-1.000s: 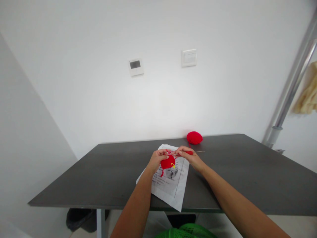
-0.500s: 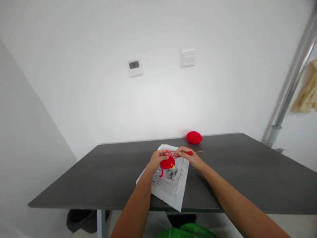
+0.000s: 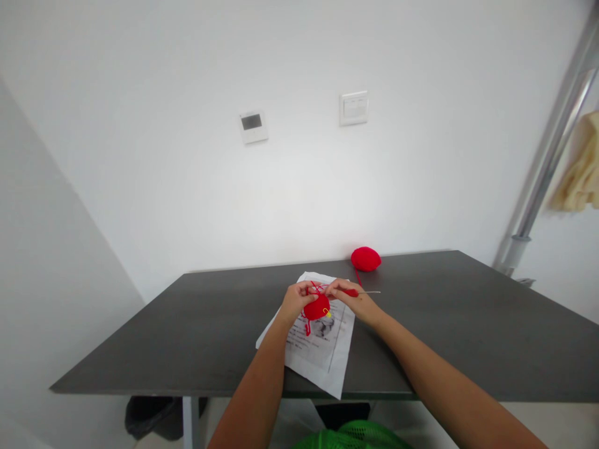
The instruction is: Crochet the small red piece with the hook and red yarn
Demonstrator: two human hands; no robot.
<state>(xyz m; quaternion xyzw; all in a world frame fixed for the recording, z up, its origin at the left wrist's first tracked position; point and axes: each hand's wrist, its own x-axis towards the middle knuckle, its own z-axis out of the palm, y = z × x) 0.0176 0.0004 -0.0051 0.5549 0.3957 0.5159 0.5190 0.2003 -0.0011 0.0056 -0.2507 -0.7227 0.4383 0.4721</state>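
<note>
Between the fingers of my left hand is a small rounded piece of red crochet, with a yellow stitch marker clipped at its lower right and a red yarn tail hanging below. My right hand is closed around a crochet hook with a red grip; its thin metal end points right. The hook's other tip is hidden by my fingers and the crochet. Red yarn strands cross above the piece, near both hands. A ball of red yarn sits at the table's back edge, its strand leading towards my right hand.
Under my hands a printed paper sheet lies on the dark table, reaching its front edge. The white wall behind carries a thermostat and a switch. A black-lined bin stands below, left; a metal pole rises at right.
My right hand with the hook has shifted slightly left, closer to the crochet, and the hook's metal end has dipped a little. My left hand stays nearly in place.
</note>
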